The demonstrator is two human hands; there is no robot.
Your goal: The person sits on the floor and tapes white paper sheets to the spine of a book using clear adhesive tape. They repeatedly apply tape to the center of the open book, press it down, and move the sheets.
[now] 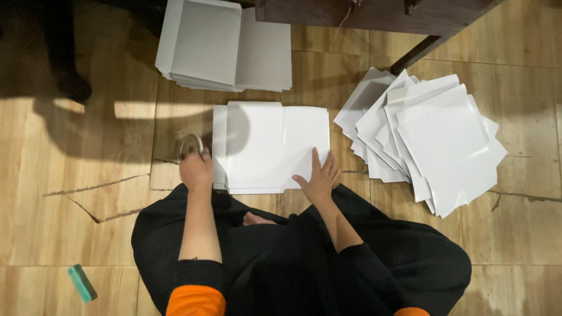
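Pressing the flat right hand (319, 178) open on the white folded card sheet (272, 146) at frame centre, we keep it still while the left hand (196, 169), closed around a tape roll (190, 145) at the sheet's left edge, works squarely along that edge.

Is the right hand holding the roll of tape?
No, the right hand lies flat on the white sheets; the left hand holds the tape roll.

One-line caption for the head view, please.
Seated on a tiled floor, left hand holds a tape roll while right hand presses flat white card sheets.
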